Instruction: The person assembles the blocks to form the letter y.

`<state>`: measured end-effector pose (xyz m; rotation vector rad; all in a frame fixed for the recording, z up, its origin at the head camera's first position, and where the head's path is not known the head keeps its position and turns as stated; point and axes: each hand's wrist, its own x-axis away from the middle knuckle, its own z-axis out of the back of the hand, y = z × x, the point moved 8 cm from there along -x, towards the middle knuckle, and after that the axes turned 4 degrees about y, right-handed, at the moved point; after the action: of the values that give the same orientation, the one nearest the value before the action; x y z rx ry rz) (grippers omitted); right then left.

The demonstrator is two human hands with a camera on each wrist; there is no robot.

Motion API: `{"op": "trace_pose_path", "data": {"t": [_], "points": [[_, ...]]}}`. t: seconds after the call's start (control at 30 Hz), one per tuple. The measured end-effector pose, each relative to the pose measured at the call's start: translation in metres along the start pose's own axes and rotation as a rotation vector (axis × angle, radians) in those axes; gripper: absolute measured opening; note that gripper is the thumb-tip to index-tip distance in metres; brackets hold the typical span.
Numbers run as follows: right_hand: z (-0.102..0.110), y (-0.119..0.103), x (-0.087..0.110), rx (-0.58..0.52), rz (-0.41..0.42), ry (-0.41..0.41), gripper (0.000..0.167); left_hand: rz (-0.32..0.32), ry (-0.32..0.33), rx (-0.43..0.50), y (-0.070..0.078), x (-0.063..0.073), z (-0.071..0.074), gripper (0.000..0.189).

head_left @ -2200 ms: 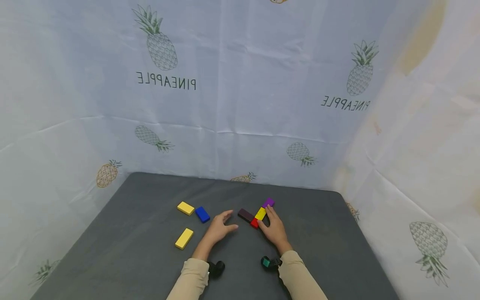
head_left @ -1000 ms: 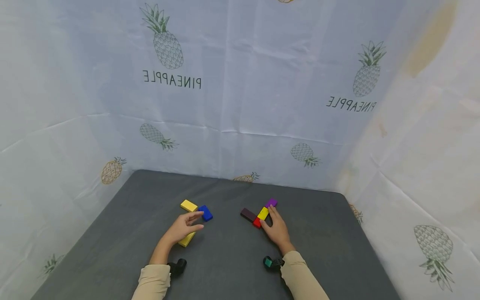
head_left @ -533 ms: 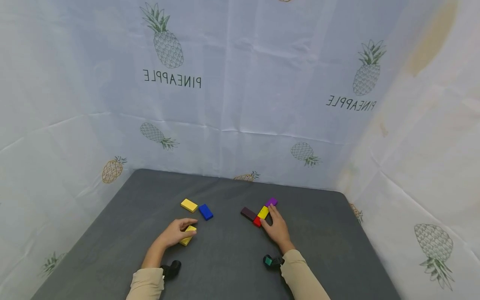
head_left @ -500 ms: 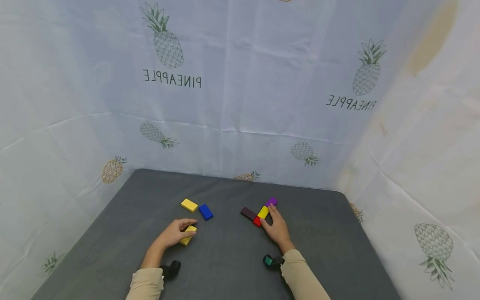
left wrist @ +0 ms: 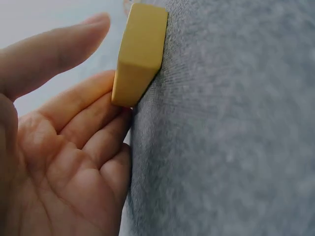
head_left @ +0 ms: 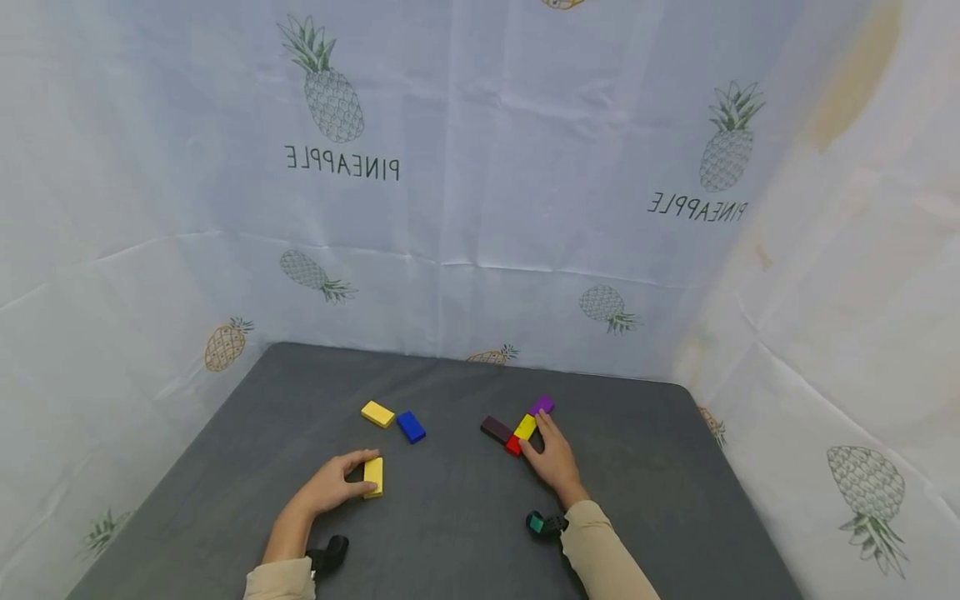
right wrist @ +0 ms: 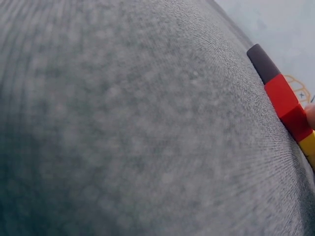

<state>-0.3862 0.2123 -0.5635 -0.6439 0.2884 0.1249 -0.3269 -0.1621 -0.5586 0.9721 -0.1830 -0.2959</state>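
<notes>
My left hand (head_left: 330,487) is at a yellow block (head_left: 373,477) lying on the grey table. In the head view the thumb and forefinger reach its near and far ends; in the left wrist view the fingers rest along the block (left wrist: 142,37) while the thumb stands off it. At the right, my right hand (head_left: 553,458) lies beside a row of red (head_left: 513,446), bright yellow (head_left: 525,427) and purple (head_left: 542,405) blocks. Its thumb is at the red block (right wrist: 281,96), its forefinger at the yellow-purple joint. A dark brown block (head_left: 496,429) angles off the red end.
Beyond the left hand lie another yellow block (head_left: 377,413) and a blue block (head_left: 411,427), close together. A pineapple-print curtain (head_left: 480,208) hangs behind and at both sides of the grey table (head_left: 450,542). Each wrist wears a dark camera (head_left: 327,554).
My left hand has come from the middle over to the near yellow block. That block has turned so its long side points away from me. The right hand stays at the row.
</notes>
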Motion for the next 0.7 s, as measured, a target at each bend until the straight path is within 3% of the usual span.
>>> {"op": "trace_pose_path", "data": {"t": [0.17, 0.4, 0.53, 0.7], "points": [[-0.0019, 0.0008, -0.0005, 0.004, 0.002, -0.003, 0.068, 0.054, -0.045, 0.006, -0.0023, 0.0069, -0.0024, 0.074], [-0.002, 0.0032, -0.0009, 0.013, 0.011, 0.025, 0.068, 0.116, -0.051, -0.005, -0.004, 0.0076, -0.0041, 0.078], [-0.002, 0.0035, -0.0005, 0.009, 0.006, 0.016, 0.068, 0.119, -0.041, -0.01, -0.0049, 0.0077, -0.005, 0.078], [-0.0014, 0.0027, -0.0002, 0.007, 0.001, 0.009, 0.068, 0.12, 0.035, 0.041, -0.0086, 0.0092, -0.0025, 0.077]]}}
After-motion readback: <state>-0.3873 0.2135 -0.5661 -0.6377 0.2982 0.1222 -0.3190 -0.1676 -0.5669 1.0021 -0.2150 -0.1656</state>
